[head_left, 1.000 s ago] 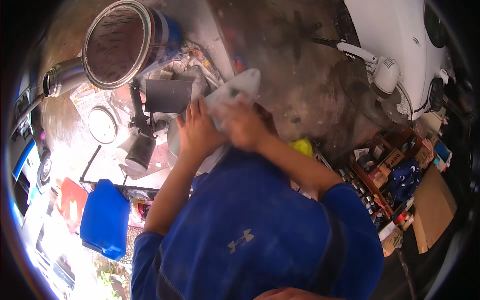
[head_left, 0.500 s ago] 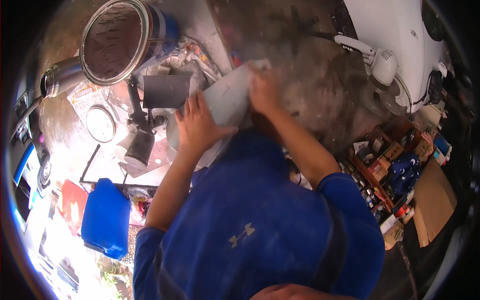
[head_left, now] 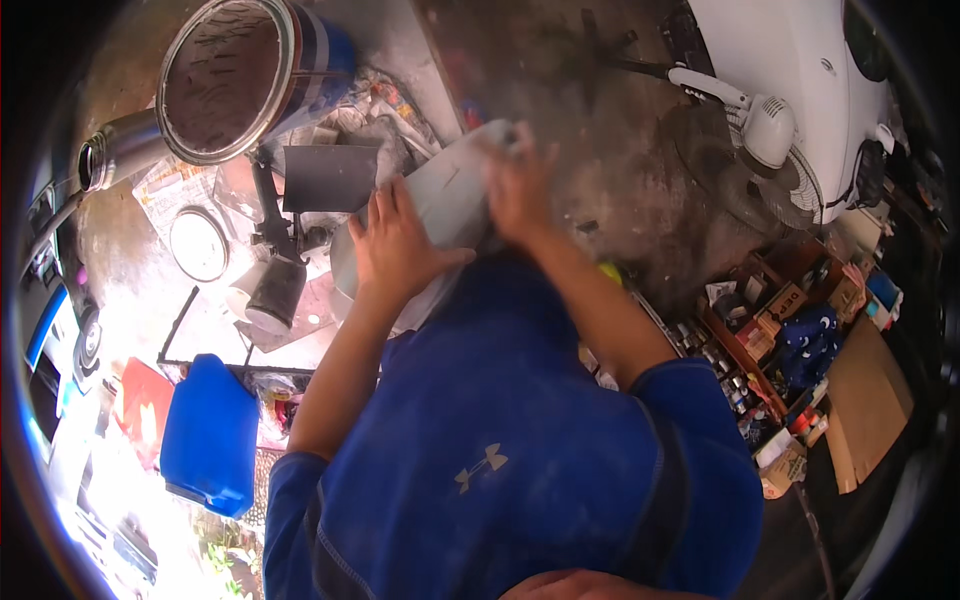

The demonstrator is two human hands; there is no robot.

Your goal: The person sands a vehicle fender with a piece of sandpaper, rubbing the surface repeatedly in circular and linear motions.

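A pale grey, smooth curved panel lies slantwise in front of my body, with a short dark mark near its middle. My left hand rests on the panel's left part, its fingers spread forward and the thumb stretched out to the right. At the panel's far right end is my right hand, blurred by motion. Its fingertips are smeared, so whether anything is under or between them cannot be made out. Just left of the panel lies a flat dark grey sheet.
A large open bucket and a metal cylinder stand at the far left. Nearer are a round white lid, a spray gun and a blue jug. On the right are a white fan and a cluttered wooden box.
My right hand has shifted slightly left and nearer along the panel's end, and its elbow has swung a little. My left hand keeps its place on the panel.
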